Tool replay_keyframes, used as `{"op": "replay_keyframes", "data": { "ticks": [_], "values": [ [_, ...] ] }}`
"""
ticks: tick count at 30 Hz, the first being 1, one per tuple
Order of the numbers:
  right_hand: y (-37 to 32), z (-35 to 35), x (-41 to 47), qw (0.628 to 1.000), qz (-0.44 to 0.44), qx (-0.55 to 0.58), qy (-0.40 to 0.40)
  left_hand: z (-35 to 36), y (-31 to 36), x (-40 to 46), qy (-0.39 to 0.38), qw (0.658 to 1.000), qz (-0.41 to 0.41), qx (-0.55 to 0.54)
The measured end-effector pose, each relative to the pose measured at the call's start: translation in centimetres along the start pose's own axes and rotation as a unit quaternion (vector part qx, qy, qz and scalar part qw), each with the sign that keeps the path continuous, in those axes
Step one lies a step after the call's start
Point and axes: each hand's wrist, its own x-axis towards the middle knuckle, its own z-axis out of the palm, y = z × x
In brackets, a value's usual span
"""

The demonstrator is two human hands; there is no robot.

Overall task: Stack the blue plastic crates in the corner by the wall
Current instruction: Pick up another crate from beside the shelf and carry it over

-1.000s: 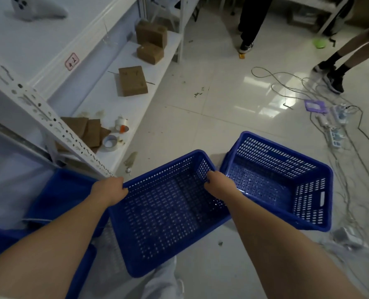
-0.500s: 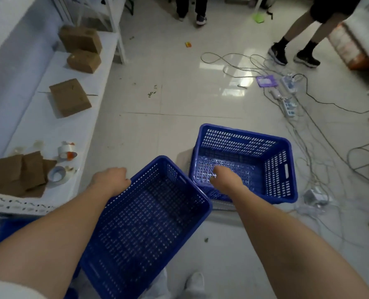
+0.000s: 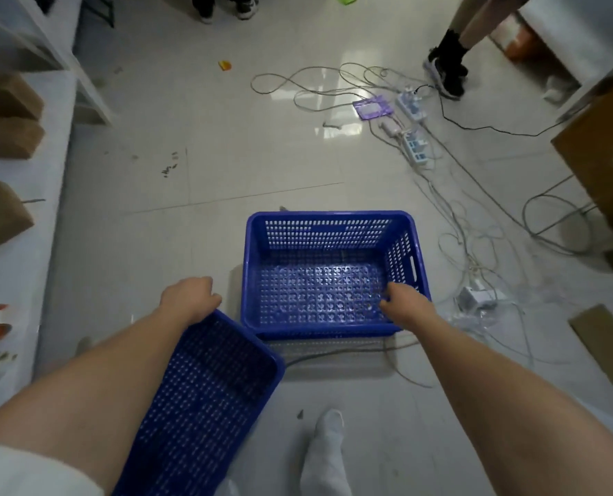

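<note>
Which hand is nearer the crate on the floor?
Right. The right hand is at the floor crate's near right corner, reaching inside; the left hand grips the other crate beside it.

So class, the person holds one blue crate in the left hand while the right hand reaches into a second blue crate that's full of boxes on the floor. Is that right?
Not quite. In the head view the second blue crate on the floor is empty, not full of boxes. The rest stands: the left hand holds the other crate, and the right hand reaches into the second.
</note>
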Motion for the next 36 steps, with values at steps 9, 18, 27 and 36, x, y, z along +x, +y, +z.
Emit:
{"op": "replay_keyframes", "data": {
  "ticks": [9,18,27,36],
  "values": [
    [10.0,-2.0,6.6,0.998,0.047,0.032,-0.006,1.1,7.7,7.2,-0.03,0.998,-0.032,-0.038],
    [13.2,-0.1,13.7,0.994,0.081,0.051,-0.05,3.5,8.8,14.3,-0.077,0.993,-0.053,-0.068],
    [13.6,0.7,24.7,0.991,0.118,0.054,-0.045,5.1,8.8,25.2,-0.109,0.991,-0.062,-0.05],
    [14.8,4.0,33.2,0.979,0.194,0.053,-0.035,11.0,8.7,31.5,-0.131,0.979,-0.155,-0.035]
  ]
}}
